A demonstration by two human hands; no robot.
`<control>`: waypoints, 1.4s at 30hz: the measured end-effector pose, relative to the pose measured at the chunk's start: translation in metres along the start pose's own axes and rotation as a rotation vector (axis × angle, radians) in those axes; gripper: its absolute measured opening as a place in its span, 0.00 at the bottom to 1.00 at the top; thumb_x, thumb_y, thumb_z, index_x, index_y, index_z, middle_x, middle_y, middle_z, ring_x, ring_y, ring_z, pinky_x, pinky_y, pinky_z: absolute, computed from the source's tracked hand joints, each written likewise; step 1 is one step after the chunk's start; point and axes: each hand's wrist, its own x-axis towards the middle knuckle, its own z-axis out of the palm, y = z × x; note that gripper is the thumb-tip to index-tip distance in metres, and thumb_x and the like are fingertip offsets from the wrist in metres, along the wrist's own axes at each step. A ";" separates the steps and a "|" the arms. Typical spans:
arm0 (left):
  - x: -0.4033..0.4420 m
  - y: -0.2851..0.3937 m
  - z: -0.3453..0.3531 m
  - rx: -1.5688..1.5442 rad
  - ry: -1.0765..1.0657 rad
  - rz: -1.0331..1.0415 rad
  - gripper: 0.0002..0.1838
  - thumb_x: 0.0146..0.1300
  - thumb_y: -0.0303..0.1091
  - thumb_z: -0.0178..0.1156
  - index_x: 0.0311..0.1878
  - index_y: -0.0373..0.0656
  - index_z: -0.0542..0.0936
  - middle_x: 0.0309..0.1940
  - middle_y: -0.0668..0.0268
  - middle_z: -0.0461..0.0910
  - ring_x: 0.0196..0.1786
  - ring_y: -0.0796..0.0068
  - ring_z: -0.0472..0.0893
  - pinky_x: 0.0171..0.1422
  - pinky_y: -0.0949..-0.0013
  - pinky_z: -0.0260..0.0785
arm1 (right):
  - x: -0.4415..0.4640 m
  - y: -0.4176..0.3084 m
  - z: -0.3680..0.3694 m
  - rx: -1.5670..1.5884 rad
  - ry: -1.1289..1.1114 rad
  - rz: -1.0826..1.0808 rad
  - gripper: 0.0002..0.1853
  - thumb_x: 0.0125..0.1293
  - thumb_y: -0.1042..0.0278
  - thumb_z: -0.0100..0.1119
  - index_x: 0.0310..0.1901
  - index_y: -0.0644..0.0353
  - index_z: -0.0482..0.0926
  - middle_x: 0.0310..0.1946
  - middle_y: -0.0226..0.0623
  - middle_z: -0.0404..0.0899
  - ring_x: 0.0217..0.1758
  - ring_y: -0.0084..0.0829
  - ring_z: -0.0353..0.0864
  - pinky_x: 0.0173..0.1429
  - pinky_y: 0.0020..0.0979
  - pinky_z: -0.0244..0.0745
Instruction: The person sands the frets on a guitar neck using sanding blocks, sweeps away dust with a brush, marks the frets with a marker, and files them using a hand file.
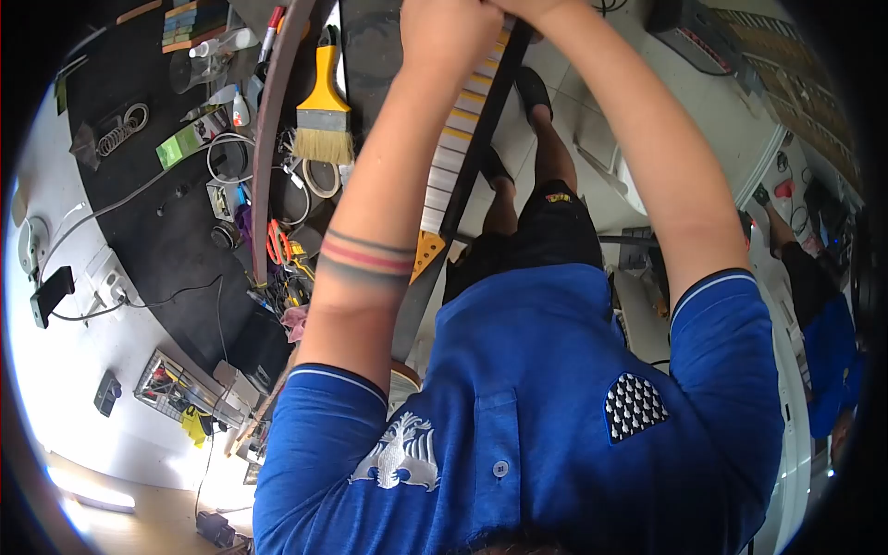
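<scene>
Meeting at the far end of the strip [452,146], the left hand [455,26] and right hand [535,7] hide their fingers beyond frame; a leftward forearm [375,185] swing could knock the adjacent brush [324,118].

yellow-handled brush [324,106] | red marker [271,32] near clear bottle [220,44] | coiled cable [118,137] on black tabletop [166,236]

Left hand [460,17] and right hand [539,6] are cut off by top edge, grip can't be made out, slatted strip [453,141] is cut off beside them, clutter [294,279] left of left forearm [381,176] is partly hidden.
</scene>
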 end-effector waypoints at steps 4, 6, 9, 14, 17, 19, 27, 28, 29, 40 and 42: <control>-0.094 -0.019 -0.036 0.148 -0.264 -0.044 0.13 0.62 0.36 0.67 0.43 0.34 0.88 0.36 0.44 0.88 0.42 0.38 0.87 0.50 0.44 0.81 | -0.064 -0.087 0.041 0.002 -0.083 0.044 0.05 0.57 0.63 0.58 0.31 0.53 0.76 0.30 0.34 0.74 0.37 0.40 0.76 0.47 0.43 0.66; -0.179 -0.032 -0.054 0.000 -0.152 -0.039 0.17 0.60 0.35 0.68 0.49 0.36 0.89 0.45 0.48 0.90 0.50 0.44 0.89 0.58 0.46 0.80 | -0.114 -0.158 0.069 -0.015 -0.163 0.035 0.06 0.58 0.60 0.59 0.29 0.50 0.75 0.29 0.31 0.71 0.37 0.36 0.74 0.50 0.41 0.67; -0.213 -0.037 -0.065 -0.076 -0.118 -0.046 0.19 0.59 0.34 0.69 0.52 0.38 0.90 0.48 0.50 0.91 0.54 0.48 0.89 0.63 0.48 0.79 | -0.132 -0.190 0.082 0.070 -0.202 0.082 0.08 0.57 0.58 0.60 0.29 0.49 0.74 0.29 0.31 0.69 0.36 0.35 0.74 0.49 0.42 0.66; -0.092 -0.015 -0.034 0.109 -0.262 -0.038 0.14 0.61 0.38 0.68 0.40 0.36 0.87 0.38 0.44 0.88 0.46 0.39 0.87 0.52 0.43 0.80 | -0.069 -0.076 0.041 -0.053 -0.092 -0.085 0.10 0.57 0.57 0.60 0.32 0.53 0.77 0.31 0.35 0.74 0.39 0.40 0.77 0.47 0.44 0.67; 0.008 0.013 -0.013 -0.055 -0.015 0.001 0.13 0.67 0.35 0.60 0.37 0.34 0.84 0.33 0.40 0.86 0.41 0.35 0.86 0.50 0.39 0.77 | -0.007 -0.013 -0.002 -0.008 -0.016 -0.001 0.03 0.60 0.74 0.53 0.30 0.59 0.73 0.29 0.42 0.76 0.39 0.49 0.76 0.52 0.46 0.64; 0.005 0.013 -0.013 -0.071 0.000 0.010 0.13 0.67 0.36 0.60 0.37 0.34 0.84 0.32 0.41 0.86 0.40 0.34 0.85 0.48 0.39 0.77 | -0.007 -0.019 -0.002 0.020 -0.035 0.001 0.03 0.61 0.73 0.52 0.30 0.59 0.73 0.29 0.42 0.76 0.38 0.49 0.75 0.52 0.46 0.64; -0.228 -0.039 -0.067 -0.073 -0.148 -0.089 0.20 0.62 0.36 0.69 0.56 0.38 0.89 0.53 0.48 0.89 0.59 0.48 0.87 0.65 0.49 0.79 | -0.149 -0.209 0.090 0.080 -0.208 0.075 0.05 0.58 0.61 0.60 0.30 0.50 0.77 0.30 0.29 0.69 0.38 0.32 0.73 0.54 0.39 0.67; -0.230 -0.041 -0.068 -0.069 -0.153 -0.102 0.20 0.62 0.35 0.69 0.57 0.38 0.89 0.55 0.47 0.89 0.61 0.49 0.87 0.66 0.49 0.78 | -0.144 -0.204 0.087 0.095 -0.244 0.082 0.05 0.58 0.61 0.60 0.30 0.50 0.77 0.30 0.29 0.70 0.39 0.32 0.74 0.55 0.39 0.67; -0.227 -0.042 -0.067 -0.064 -0.158 -0.114 0.21 0.62 0.35 0.69 0.57 0.37 0.89 0.56 0.47 0.89 0.62 0.49 0.87 0.68 0.49 0.78 | -0.135 -0.196 0.083 0.108 -0.280 0.089 0.05 0.58 0.61 0.60 0.31 0.50 0.77 0.30 0.29 0.70 0.40 0.32 0.75 0.55 0.39 0.67; -0.011 0.011 -0.009 0.041 -0.065 0.003 0.12 0.59 0.36 0.66 0.29 0.36 0.85 0.27 0.48 0.85 0.35 0.41 0.86 0.49 0.46 0.79 | -0.060 0.012 0.031 -0.428 -0.114 -0.147 0.08 0.55 0.61 0.61 0.33 0.55 0.76 0.33 0.34 0.75 0.39 0.40 0.77 0.50 0.42 0.69; -0.092 -0.013 -0.022 0.126 -0.137 0.030 0.10 0.59 0.37 0.67 0.33 0.40 0.87 0.27 0.53 0.85 0.35 0.47 0.85 0.58 0.45 0.75 | -0.065 -0.072 0.030 0.033 -0.091 -0.015 0.09 0.57 0.58 0.60 0.31 0.54 0.75 0.30 0.33 0.72 0.37 0.39 0.75 0.47 0.44 0.67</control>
